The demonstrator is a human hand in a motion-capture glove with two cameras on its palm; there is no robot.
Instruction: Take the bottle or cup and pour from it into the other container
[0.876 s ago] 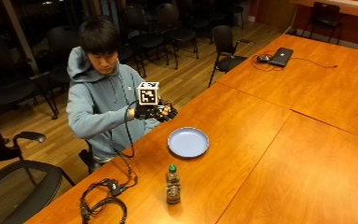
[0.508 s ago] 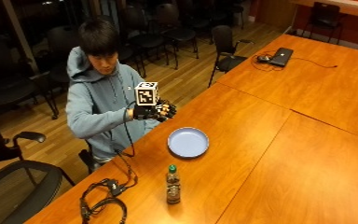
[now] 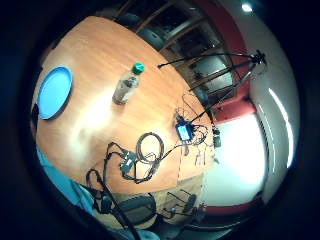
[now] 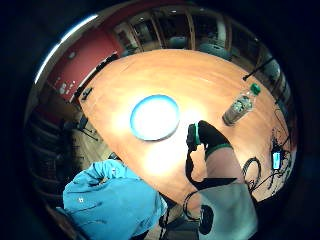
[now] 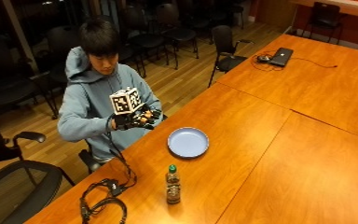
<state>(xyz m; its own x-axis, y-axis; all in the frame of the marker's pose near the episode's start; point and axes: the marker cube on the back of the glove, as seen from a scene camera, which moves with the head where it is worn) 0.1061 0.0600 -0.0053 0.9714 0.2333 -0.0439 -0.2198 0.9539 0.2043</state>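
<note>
My gloved right hand (image 5: 137, 119) is held at chest height off the surface's (image 5: 259, 154) near edge, fingers (image 5: 151, 116) loosely curled, grasping nothing; I read that as staging, reach not begun. Cable bundle (image 5: 104, 203) lies at the edge at 7 o'clock from the bottle. Bottle (image 5: 173, 185) stands upright, green cap on, untouched. Blue plate (image 5: 188, 142) lies at its 12 o'clock, apart, likely the pour target. Nothing blocks the reach. Laptop (image 5: 282, 56) sits far off.

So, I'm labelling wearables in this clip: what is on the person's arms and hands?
The right hand wears a black glove. Both arms are in the long sleeves of a grey-blue hooded sweatshirt. The other hand is hidden behind the gloved one.
</note>
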